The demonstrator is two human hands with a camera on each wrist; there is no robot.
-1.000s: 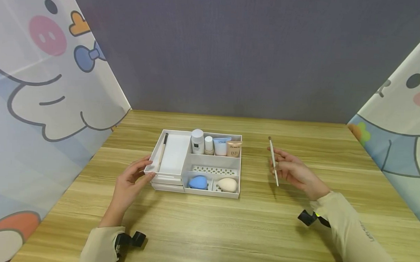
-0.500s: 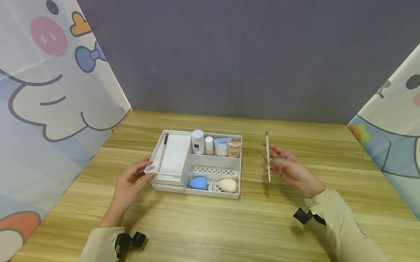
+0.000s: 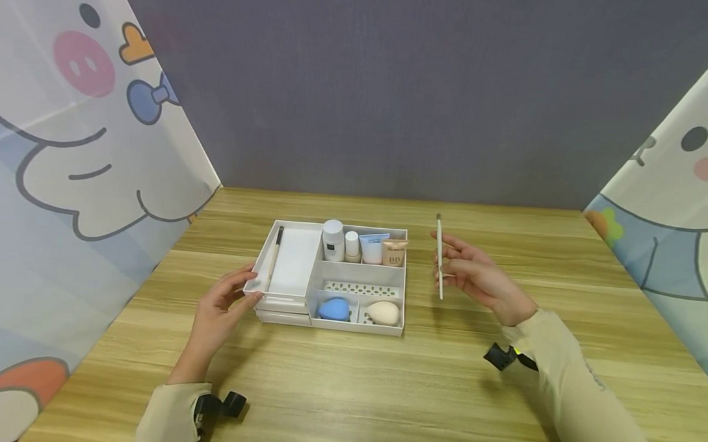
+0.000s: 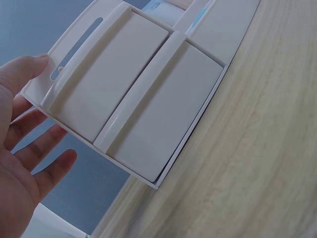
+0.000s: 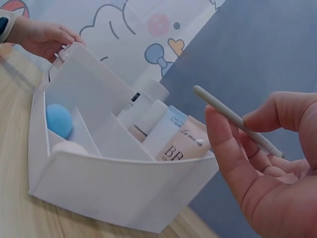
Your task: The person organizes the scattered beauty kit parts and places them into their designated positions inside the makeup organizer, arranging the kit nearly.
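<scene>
Leftward, a left hand (image 3: pixel 222 302), fingers gripping the near-left corner of a white organizer (image 3: pixel 358 272) on the table (image 3: pixel 354 390), a dark-tipped brush (image 3: pixel 274 257) inside; rightward, a pale brush (image 3: pixel 439 250) aloft, pinched by the fingers of a right hand (image 3: pixel 485 277)

left hand (image 3: pixel 225 305): bare | right hand (image 3: pixel 478 274): bare | left sleeve (image 3: pixel 170 410): pale cream | right sleeve (image 3: pixel 570 391): pale cream, blurred dark lettering (image 3: pixel 596 378) | left wrist camera (image 3: pixel 233 404): small black block, black strap (image 3: pixel 207 406) | right wrist camera (image 3: pixel 498 357): black, yellow-green patch (image 3: pixel 516 351) beside it
</scene>
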